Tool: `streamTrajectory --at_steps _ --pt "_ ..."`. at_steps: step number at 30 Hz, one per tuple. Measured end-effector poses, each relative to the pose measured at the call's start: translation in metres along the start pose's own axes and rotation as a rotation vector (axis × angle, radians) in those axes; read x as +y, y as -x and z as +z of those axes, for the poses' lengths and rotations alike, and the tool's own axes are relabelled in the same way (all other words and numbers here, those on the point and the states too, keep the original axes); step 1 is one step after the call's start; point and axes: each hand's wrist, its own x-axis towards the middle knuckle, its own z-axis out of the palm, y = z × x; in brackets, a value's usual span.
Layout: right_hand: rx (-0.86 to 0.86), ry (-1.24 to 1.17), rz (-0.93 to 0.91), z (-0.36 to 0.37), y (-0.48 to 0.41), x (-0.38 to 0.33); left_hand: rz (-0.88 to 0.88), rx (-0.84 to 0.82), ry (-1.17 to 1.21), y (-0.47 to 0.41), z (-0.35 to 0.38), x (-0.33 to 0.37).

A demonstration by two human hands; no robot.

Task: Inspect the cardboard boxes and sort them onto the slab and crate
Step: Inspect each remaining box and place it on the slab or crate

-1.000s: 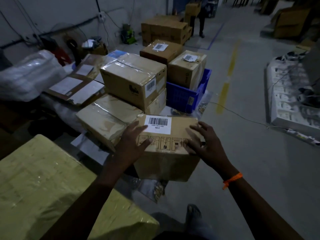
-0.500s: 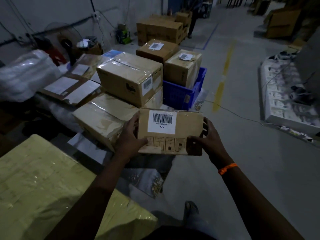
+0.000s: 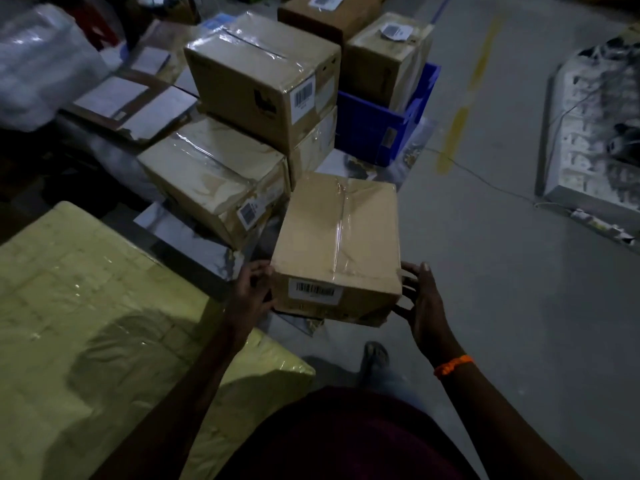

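- Tipped over since half a second ago, the small brown cardboard box with clear tape (image 3: pixel 339 233) now shows its taped side up. Its white barcode label (image 3: pixel 315 291) faces the person and no longer faces up.
- The box is up in the air in front of the person's body, over the grey floor (image 3: pixel 485 271). It rests on no surface.
- The left grip (image 3: pixel 251 289) holds the near left corner, with the fingers curled on it.
- The right grip (image 3: pixel 420 299) holds the near right side, with the thumb up high and the fingers reaching under.
- Both grips sit at the label end, so most of the box sticks out past them, away from the person.
- The long side of the box runs from near to far. Its far end points at the blue plastic crate (image 3: pixel 374 129).
- The crate lies ahead and a little to the right, well apart from the box. The right grip is on that side. A pale cardboard box with a white sticker (image 3: pixel 384 57) already sits in the crate.
- The shiny grey flat slab (image 3: pixel 180 233) lies ahead and to the left, under the stacked brown boxes (image 3: pixel 211 174). The left grip is nearer to it.
- The person looks to be still checking the box. It will likely then go straight forward to the crate or swing left to the slab.
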Motion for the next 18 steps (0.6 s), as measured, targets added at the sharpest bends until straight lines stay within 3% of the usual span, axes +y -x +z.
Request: streamTrajectory --at_steps 5,9,11,14,16,18 --pt "-0.067 -0.224 0.269 -0.022 -0.015 0.013 -0.181 0.169 0.022 -0.004 -0.007 -0.024" --pt "-0.076 -0.096 0.274 -0.018 -0.027 0.012 -0.092 0.163 -0.025 -0.016 -0.007 -0.015" --pt "-0.022 0.133 0.119 -0.007 -0.034 0.004 0.016 0.132 -0.129 -0.023 -0.002 -0.004" --pt "0.111 0.681 -0.358 0.011 -0.055 -0.010 0.224 0.104 -0.478 -0.045 0.016 0.013" --pt "0.076 0.911 -0.586 0.031 -0.075 -0.018 0.384 0.018 -0.664 -0.068 0.033 0.023" --pt "-0.035 1.132 -0.623 0.054 -0.098 -0.024 0.461 -0.129 -0.880 -0.096 0.052 0.029"
